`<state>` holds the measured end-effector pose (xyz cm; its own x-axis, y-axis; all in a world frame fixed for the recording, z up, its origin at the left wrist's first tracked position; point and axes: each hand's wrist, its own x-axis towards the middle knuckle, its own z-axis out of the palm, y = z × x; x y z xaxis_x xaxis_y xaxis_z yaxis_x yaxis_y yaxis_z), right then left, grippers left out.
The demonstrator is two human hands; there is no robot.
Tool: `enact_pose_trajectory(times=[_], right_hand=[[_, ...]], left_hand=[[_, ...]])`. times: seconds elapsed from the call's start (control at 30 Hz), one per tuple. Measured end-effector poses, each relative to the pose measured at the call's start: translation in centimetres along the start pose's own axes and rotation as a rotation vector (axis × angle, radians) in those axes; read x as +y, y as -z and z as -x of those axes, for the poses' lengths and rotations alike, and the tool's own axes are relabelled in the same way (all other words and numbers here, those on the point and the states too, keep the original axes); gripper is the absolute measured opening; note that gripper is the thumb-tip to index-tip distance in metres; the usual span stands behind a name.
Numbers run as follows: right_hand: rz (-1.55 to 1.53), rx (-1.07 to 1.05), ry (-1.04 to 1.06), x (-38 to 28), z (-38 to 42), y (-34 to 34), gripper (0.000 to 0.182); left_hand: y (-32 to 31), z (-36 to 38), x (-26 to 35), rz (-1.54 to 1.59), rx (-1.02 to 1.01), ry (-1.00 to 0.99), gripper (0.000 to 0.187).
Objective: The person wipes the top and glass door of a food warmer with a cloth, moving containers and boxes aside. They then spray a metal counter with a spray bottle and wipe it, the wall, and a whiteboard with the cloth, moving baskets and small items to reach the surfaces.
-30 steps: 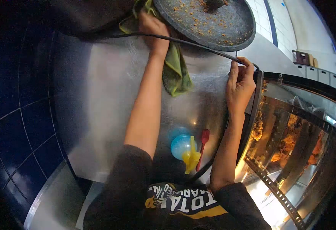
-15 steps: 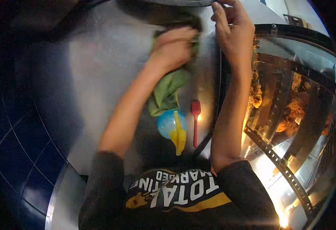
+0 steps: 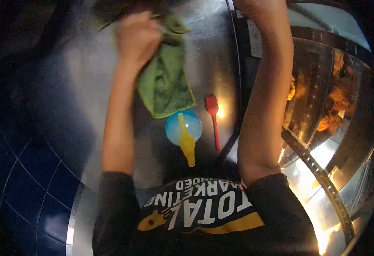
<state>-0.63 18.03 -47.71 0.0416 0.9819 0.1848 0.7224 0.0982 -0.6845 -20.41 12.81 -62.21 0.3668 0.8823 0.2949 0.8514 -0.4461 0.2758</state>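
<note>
My left hand (image 3: 139,40) is closed on a green cloth (image 3: 165,81) at the top of the view, pressing it onto a steel worktop (image 3: 97,98). The cloth hangs in folds toward me, its yellow-edged corner beside a blue squeeze bottle (image 3: 172,128) with a yellow nozzle, seen from above. My right hand (image 3: 263,5) reaches past the worktop's right edge; its fingers are cut off by the top of the frame, so what it touches is hidden. A red basting brush (image 3: 213,112) lies between the bottle and my right forearm.
A lit glass display case (image 3: 323,55) with fried pieces of food (image 3: 338,102) stands on the right, close to my right arm. Dark blue tiles (image 3: 20,187) cover the left side. A dark shape at the top left is too dim to name.
My left hand has moved left and farther up with the cloth. My right hand, previously at the rim of a dark round thing, has gone up mostly out of frame; that rim no longer shows.
</note>
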Motion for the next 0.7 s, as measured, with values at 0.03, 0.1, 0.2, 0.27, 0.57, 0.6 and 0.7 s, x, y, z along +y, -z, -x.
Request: enact_pose_trajectory(times=[0.03, 0.1, 0.2, 0.27, 0.57, 0.6, 0.7], right_hand=[[0.01, 0.05, 0.097, 0.0, 0.0, -0.4, 0.023], [-0.034, 0.03, 0.01, -1.3, 0.6, -0.4, 0.024], [-0.044, -0.054, -0.131, -3.5, 0.8, 0.3, 0.024], [-0.031, -0.066, -0.154, -3.4, 0.9, 0.7, 0.027], [-0.076, -0.109, -0.127, -2.1, 0.7, 0.8, 0.028], [-0.027, -0.089, -0.114, -2.3, 0.5, 0.4, 0.027], [-0.028, -0.084, -0.181, -3.2, 0.4, 0.6, 0.029]], left_hand=[[-2.7, -1.1, 0.5, 0.324, 0.143, -0.082, 0.023], [-5.6, -4.4, 1.7, 0.245, 0.063, -0.189, 0.028], [-1.2, -2.7, 2.2, 0.247, 0.161, 0.106, 0.028], [-0.3, 1.6, -5.1, 0.076, 0.098, 0.17, 0.032], [-3.1, -2.9, 3.8, 0.041, 0.15, 0.052, 0.022], [-2.5, -3.0, 4.9, 0.219, 0.348, -0.009, 0.023], [-1.9, 0.8, -2.6, 0.052, 0.218, 0.066, 0.027]])
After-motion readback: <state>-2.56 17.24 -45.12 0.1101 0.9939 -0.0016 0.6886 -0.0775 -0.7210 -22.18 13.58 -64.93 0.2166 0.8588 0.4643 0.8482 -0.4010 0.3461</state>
